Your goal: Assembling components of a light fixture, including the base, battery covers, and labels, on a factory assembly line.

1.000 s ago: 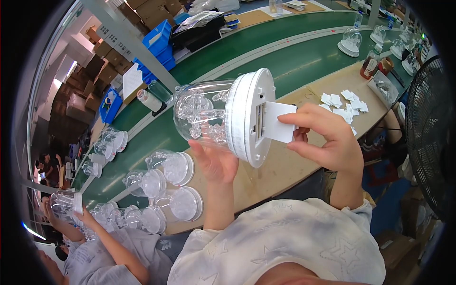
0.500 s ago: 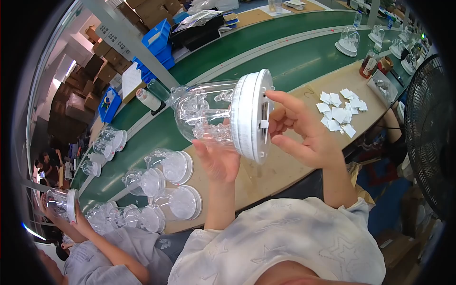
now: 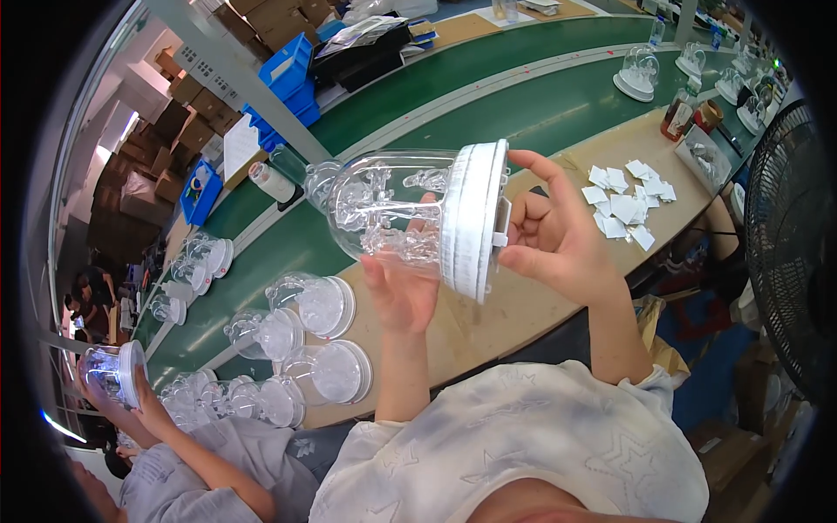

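Observation:
A clear dome lamp (image 3: pixel 392 209) with a round white base and clear figures inside lies on its side in the air in front of me. My left hand (image 3: pixel 403 292) is wrapped round the dome from below, and some of its fingers show through the clear plastic. At the base's underside is my right hand (image 3: pixel 562 240), its index finger at the upper rim and its thumb near a small white tab. The other right fingers are curled in, partly hidden by the base. Most of the underside is turned out of sight.
Several similar domes (image 3: pixel 336 370) stand on the board at left, more on the green belt (image 3: pixel 384 118). White paper squares (image 3: pixel 623 207) lie scattered at right, near a bottle (image 3: pixel 678 113) and black fan (image 3: pixel 789 253). At left a co-worker's hand (image 3: pixel 148 405) holds another dome.
The dome lamp in my hands has shifted slightly right and turned, so less of its underside shows. My right thumb has come closer to the tab. The co-worker's dome now glows bluish.

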`<state>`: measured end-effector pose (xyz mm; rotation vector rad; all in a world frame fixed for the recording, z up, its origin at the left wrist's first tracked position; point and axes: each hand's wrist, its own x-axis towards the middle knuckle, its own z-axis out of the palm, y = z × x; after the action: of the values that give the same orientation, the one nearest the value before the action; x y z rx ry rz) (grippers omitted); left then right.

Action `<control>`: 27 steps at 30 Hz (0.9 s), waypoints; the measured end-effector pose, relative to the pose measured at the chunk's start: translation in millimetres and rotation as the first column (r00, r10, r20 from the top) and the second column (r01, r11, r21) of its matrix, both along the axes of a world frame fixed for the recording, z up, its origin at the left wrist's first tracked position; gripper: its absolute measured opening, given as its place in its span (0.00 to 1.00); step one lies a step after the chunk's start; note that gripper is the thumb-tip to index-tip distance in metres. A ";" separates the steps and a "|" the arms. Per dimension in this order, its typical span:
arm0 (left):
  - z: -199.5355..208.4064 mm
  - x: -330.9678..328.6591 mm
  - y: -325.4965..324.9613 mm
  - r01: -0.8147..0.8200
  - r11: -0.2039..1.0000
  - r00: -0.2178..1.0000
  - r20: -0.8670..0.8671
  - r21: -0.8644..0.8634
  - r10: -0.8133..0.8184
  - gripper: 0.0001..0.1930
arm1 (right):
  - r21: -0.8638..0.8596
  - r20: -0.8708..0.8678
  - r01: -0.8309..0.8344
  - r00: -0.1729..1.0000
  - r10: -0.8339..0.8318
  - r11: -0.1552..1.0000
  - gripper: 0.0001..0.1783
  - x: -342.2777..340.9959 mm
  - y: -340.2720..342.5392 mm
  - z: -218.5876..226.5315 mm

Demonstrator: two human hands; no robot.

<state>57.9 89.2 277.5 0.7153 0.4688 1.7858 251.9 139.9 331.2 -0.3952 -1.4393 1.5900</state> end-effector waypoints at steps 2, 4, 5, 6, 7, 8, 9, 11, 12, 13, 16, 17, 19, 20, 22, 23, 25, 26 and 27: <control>0.9 0.7 2.3 0.037 0.998 0.999 0.007 -0.041 -0.036 0.51 | -0.055 0.009 0.002 1.000 -0.002 0.999 0.49 2.8 0.1 1.5; 1.9 0.0 4.4 0.064 0.997 0.998 0.020 -0.049 -0.063 0.51 | -0.153 -0.009 -0.009 1.000 0.007 0.988 0.52 2.1 0.7 2.0; 2.5 -0.8 4.7 0.084 0.995 0.996 0.032 -0.055 -0.083 0.50 | -0.155 -0.012 -0.009 1.000 0.007 0.988 0.52 1.6 1.4 1.1; 2.8 -0.9 4.5 0.085 0.995 0.996 0.029 -0.057 -0.083 0.50 | -0.173 -0.012 -0.009 1.000 0.007 0.985 0.52 0.8 2.3 -0.8; 2.5 0.4 4.7 0.082 0.995 0.996 0.042 -0.057 -0.079 0.50 | -0.191 -0.009 -0.006 1.000 0.004 0.982 0.53 1.2 2.9 -2.5; 2.2 1.2 4.8 0.078 0.995 0.996 0.055 -0.057 -0.075 0.50 | -0.193 -0.010 -0.004 1.000 0.002 0.981 0.53 1.3 3.2 -3.7; 1.5 1.3 5.1 0.081 0.995 0.996 0.054 -0.058 -0.078 0.50 | -0.184 -0.020 -0.005 1.000 0.001 0.983 0.52 1.0 3.3 -4.6; -0.8 0.4 5.7 0.071 0.996 0.996 0.054 -0.061 -0.068 0.50 | -0.176 -0.032 -0.005 1.000 -0.001 0.984 0.51 0.8 4.1 -7.2; -0.6 0.6 5.5 0.073 0.995 0.996 0.053 -0.062 -0.070 0.50 | -0.181 -0.061 -0.016 0.998 0.005 0.983 0.51 0.9 4.5 -8.5; -0.3 0.5 5.2 0.074 0.995 0.996 0.051 -0.065 -0.070 0.50 | -0.186 -0.091 -0.029 0.996 0.013 0.982 0.50 0.7 5.0 -9.4; -0.1 1.0 6.3 0.077 0.995 0.996 0.058 -0.066 -0.074 0.50 | -0.220 -0.009 0.004 1.000 -0.006 0.975 0.49 0.9 2.8 -0.2; 0.1 1.4 6.6 0.079 0.995 0.995 0.067 -0.064 -0.075 0.49 | -0.221 -0.010 0.005 1.000 -0.008 0.975 0.49 1.6 2.4 0.6; -5.1 -2.8 6.7 0.104 0.993 0.991 0.087 -0.052 -0.099 0.46 | -0.217 0.031 0.011 1.000 -0.004 0.976 0.49 2.1 2.3 1.6; -7.4 -5.2 6.8 0.127 0.991 0.987 0.108 -0.039 -0.122 0.43 | -0.216 0.029 0.011 1.000 -0.005 0.976 0.49 2.0 2.2 1.2; -9.7 -7.3 6.2 0.136 0.990 0.982 0.139 -0.041 -0.129 0.42 | -0.153 0.029 0.016 1.000 -0.011 0.988 0.54 2.0 1.0 -0.6; -10.4 -7.8 5.8 0.145 0.989 0.976 0.171 -0.044 -0.135 0.41 | -0.154 0.029 0.015 1.000 -0.011 0.988 0.54 1.7 0.5 0.9; -8.6 -7.6 5.6 0.148 0.988 0.974 0.179 -0.049 -0.137 0.41 | -0.176 0.059 0.028 0.998 -0.018 0.984 0.54 1.0 -1.2 6.4; -7.2 -7.3 5.4 0.153 0.987 0.972 0.186 -0.054 -0.141 0.41 | -0.176 0.059 0.028 0.998 -0.018 0.984 0.54 0.8 -1.4 6.8; -6.3 -7.1 5.1 0.153 0.987 0.972 0.187 -0.053 -0.141 0.41 | -0.175 0.060 0.028 0.998 -0.018 0.984 0.54 0.5 -1.5 7.1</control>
<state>50.8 94.4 271.2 0.5195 0.3414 1.6699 252.4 138.3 338.3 -0.5622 -1.3369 1.7049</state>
